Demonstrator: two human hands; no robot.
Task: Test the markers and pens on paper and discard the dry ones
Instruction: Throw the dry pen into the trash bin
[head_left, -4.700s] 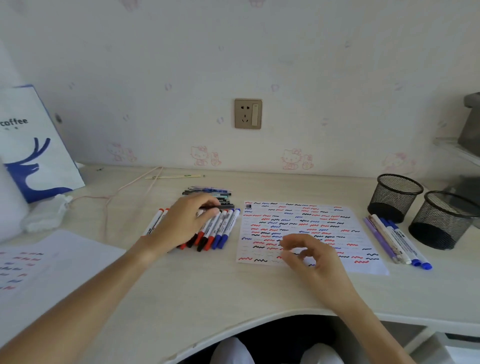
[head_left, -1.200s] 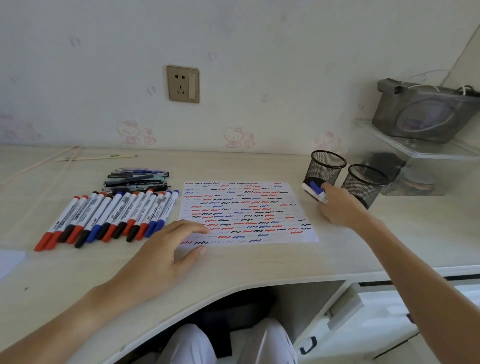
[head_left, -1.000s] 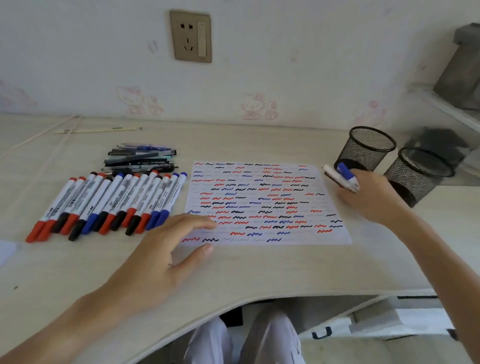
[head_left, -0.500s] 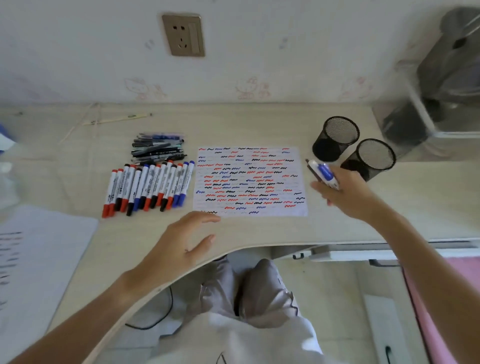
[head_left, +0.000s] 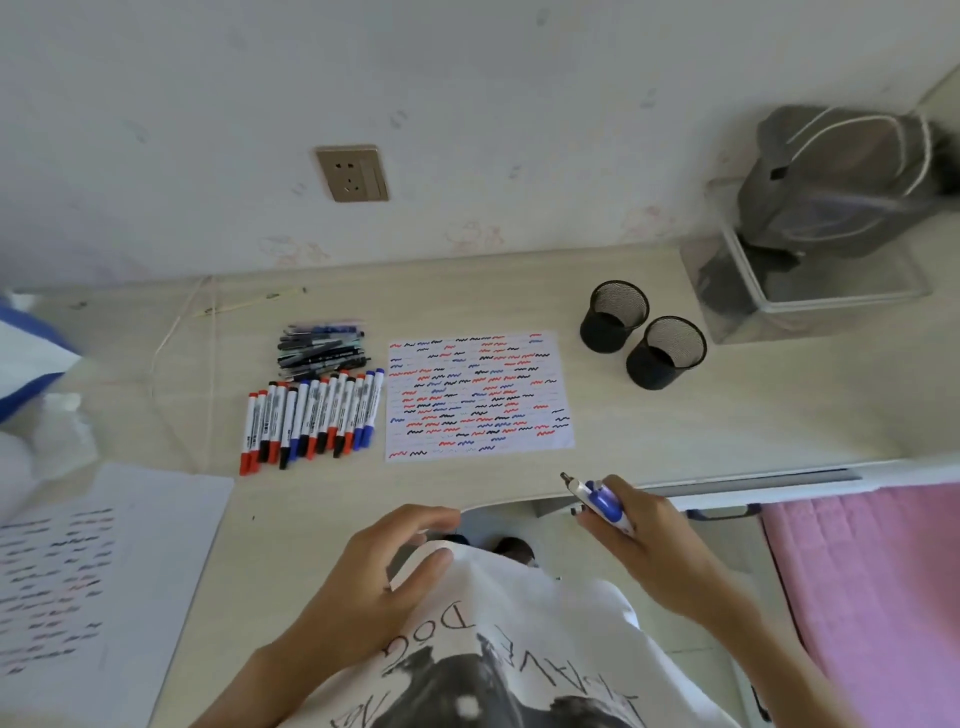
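Left of the test sheet (head_left: 479, 395), a row of whiteboard markers (head_left: 311, 415) lies side by side, long axes running away from you, with a heap of pens (head_left: 322, 349) behind them. Your left hand (head_left: 363, 587) hovers at the desk (head_left: 675, 431) edge, fingers spread and loose. Your shirt (head_left: 519, 649) reads "DOG". Your right hand (head_left: 644, 545) pinches a bundle of markers (head_left: 597, 499), tips pointing up-left toward the sheet. Right of the sheet stand two mesh pen cups (head_left: 644, 338).
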